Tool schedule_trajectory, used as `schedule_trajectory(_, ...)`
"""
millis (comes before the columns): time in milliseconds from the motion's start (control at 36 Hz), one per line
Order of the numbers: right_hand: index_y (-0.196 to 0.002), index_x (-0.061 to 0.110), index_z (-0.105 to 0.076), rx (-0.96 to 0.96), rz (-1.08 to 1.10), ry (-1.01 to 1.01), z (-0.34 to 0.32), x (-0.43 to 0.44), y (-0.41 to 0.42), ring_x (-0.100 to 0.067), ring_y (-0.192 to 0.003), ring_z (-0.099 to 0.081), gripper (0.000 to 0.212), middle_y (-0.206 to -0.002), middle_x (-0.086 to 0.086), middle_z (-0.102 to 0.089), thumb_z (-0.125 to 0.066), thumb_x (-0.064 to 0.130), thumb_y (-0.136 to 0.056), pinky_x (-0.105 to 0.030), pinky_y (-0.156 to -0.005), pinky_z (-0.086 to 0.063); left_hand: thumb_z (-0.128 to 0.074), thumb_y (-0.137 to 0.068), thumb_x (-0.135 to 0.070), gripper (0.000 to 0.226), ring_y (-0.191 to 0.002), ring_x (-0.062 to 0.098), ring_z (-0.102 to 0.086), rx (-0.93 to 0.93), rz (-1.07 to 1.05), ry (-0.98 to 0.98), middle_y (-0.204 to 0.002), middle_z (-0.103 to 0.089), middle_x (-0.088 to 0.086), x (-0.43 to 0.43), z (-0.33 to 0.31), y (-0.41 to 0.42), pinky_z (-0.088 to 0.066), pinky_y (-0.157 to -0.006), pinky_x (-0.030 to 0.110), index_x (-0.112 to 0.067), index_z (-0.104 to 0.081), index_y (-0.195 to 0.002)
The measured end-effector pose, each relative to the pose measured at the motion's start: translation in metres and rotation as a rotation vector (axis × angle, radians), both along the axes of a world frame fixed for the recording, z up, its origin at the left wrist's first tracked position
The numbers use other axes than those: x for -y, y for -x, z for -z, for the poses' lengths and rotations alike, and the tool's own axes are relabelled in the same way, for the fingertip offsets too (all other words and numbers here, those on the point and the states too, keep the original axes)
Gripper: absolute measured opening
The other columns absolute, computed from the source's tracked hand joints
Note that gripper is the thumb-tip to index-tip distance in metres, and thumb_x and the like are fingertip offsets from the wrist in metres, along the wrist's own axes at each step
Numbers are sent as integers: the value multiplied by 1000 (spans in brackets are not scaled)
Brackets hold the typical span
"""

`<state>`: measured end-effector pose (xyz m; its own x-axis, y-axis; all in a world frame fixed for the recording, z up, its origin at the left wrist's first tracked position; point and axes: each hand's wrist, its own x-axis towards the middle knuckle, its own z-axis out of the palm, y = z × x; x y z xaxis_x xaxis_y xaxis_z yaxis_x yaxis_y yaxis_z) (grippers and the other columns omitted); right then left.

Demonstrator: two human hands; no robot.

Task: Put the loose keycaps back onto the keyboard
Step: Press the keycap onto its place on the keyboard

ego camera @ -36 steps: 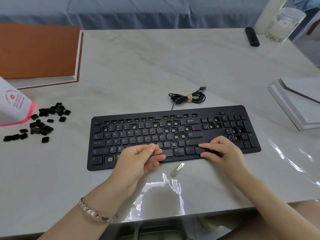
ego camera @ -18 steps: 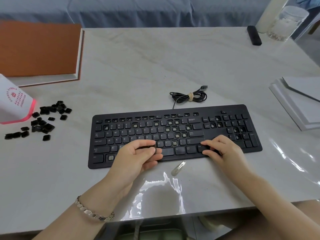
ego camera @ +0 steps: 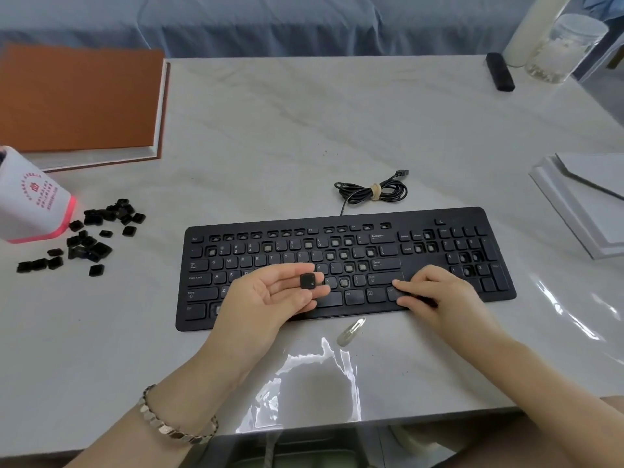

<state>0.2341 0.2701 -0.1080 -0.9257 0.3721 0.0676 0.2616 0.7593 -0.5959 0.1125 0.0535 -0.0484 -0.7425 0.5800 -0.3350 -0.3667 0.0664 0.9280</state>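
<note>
Left hand (ego camera: 270, 295) pinches one keycap (ego camera: 308, 281) over mid keyboard (ego camera: 422, 261). Right hand (ego camera: 435, 295), fingers loosely extended, rests on keyboard's near edge by Ctrl. Loose keycaps (ego camera: 87, 238) heaped on table (ego camera: 304, 130), well left.

Loose keycaps (ego camera: 84, 236) lie left of the keyboard (ego camera: 344, 265).

The left hand (ego camera: 270, 298) and right hand (ego camera: 435, 295) come off bare forearms that enter at 7 and 5 o'clock. Round the left wrist sits a bracelet (ego camera: 175, 423) of small flat metal links, hexagon-shaped, silvery with a pale gold tint.
</note>
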Motion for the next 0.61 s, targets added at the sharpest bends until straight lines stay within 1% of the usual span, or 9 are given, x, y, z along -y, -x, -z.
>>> schedule_trajectory(56,-99,17,-74,-4,31,133,0,-3,-1,-1,-79,-52,25,-79,8,-58,-73,6,-76,-5,-71,-36,-54,-84,16,31,-86,17,-71,-4,-2,0,-94,-74,6,0,0,0,-56,-72,19,-9,-65,-97)
schedule_trajectory(222,-97,16,-74,-42,66,163,3,-2,-1,6,-74,-50,27,-77,7,-57,-74,4,-74,-2,-70,-34,-54,-85,14,29,-81,14,-72,-1,-9,53,-91,-73,6,0,5,-1,-55,-70,17,-9,-65,-97)
schedule_trajectory(278,-94,15,-75,-63,54,76,6,-2,-2,3,-74,-48,22,-74,7,-53,-74,5,-74,-5,-68,-35,-55,-85,13,28,-79,13,-72,-18,-14,85,-89,-73,5,0,8,-1,-55,-70,16,-11,-65,-96)
schedule_trajectory(333,-85,9,-73,-81,23,-110,10,2,-3,-5,-69,-40,7,-71,6,-47,-72,8,-78,-11,-61,-36,-58,-84,11,27,-76,11,-71,-44,-22,122,-87,-73,5,1,10,-1,-54,-67,14,-13,-66,-94)
schedule_trajectory(361,-81,6,-69,-77,15,-208,12,4,-3,-6,-67,-34,7,-70,5,-45,-69,13,-82,-14,-56,-35,-59,-83,10,27,-74,10,-71,-58,-26,140,-85,-73,5,1,12,-1,-53,-65,14,-14,-66,-93)
schedule_trajectory(417,-81,3,-65,-79,22,-320,18,8,-4,-8,-66,-29,28,-68,2,-44,-53,25,-91,-24,-49,-38,-62,-82,9,26,-71,9,-70,-85,-33,180,-79,-73,3,2,15,-1,-54,-65,15,-15,-66,-91)
schedule_trajectory(444,-83,2,-66,-108,9,-357,18,8,-3,-10,-66,-30,33,-68,0,-45,-45,26,-91,-26,-45,-39,-64,-81,8,26,-70,10,-69,-99,-35,204,-76,-73,2,2,16,0,-55,-66,17,-16,-66,-90)
schedule_trajectory(528,-90,0,-70,-194,-72,-509,17,9,-3,-18,-62,-40,38,-67,-6,-49,-39,21,-93,-26,-41,-37,-70,-78,2,26,-72,18,-68,-148,-34,277,-78,-73,5,3,20,1,-56,-77,26,-22,-68,-87)
schedule_trajectory(611,-94,-2,-70,-181,-118,-596,11,12,-5,-20,-56,-47,52,-67,-6,-53,-26,26,-100,-25,-43,-36,-73,-75,1,25,-68,14,-67,-165,-28,297,-77,-72,4,4,20,2,-53,-82,30,-22,-69,-85)
